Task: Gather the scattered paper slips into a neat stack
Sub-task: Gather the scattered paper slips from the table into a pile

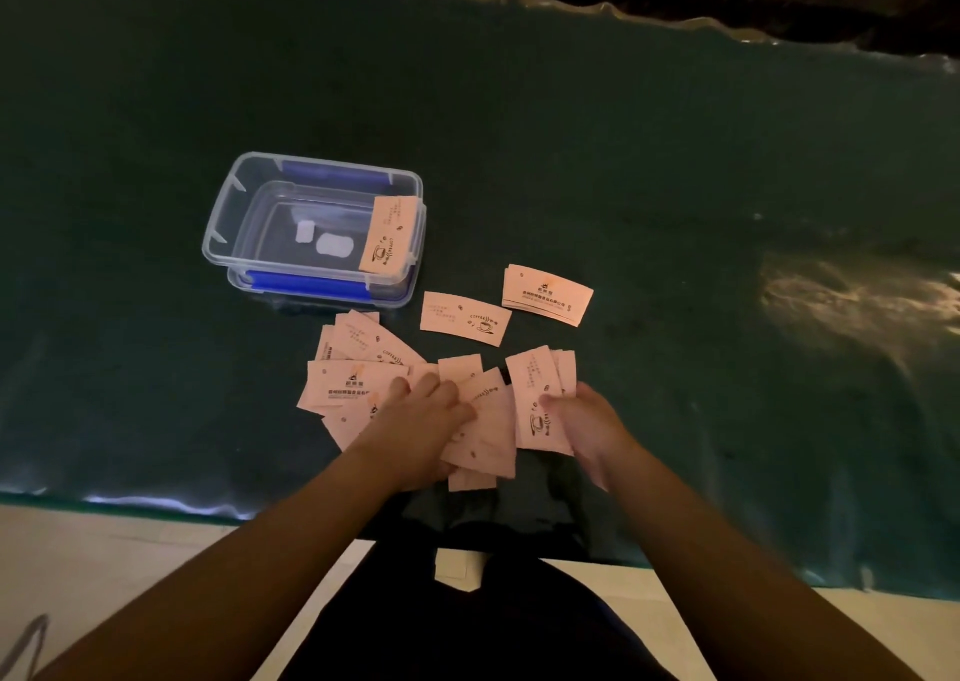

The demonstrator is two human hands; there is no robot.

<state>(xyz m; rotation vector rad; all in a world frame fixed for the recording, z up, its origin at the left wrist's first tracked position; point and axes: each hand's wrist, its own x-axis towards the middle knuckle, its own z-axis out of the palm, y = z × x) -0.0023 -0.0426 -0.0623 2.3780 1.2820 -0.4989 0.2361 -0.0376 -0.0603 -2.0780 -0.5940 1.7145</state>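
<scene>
Several pale pink paper slips printed with a coffee-cup logo lie scattered on the dark green mat. A fanned pile of slips (pixel 353 379) sits left of centre. My left hand (pixel 421 420) rests flat on overlapping slips (pixel 483 436) in the middle, fingers spread. My right hand (pixel 582 425) grips a small bunch of slips (pixel 540 399) held upright between thumb and fingers. Farther back lie a single slip (pixel 464 317) and a small pile of two or three slips (pixel 546 293). One more slip (pixel 388 233) leans on the clear box's right rim.
A clear plastic box (pixel 228 212) with blue latches stands at the back left, with two small white pieces inside. The green mat (pixel 675 186) ends at a front edge near my lap. One slip (pixel 457 566) lies below that edge. A wavy far edge borders dark ground.
</scene>
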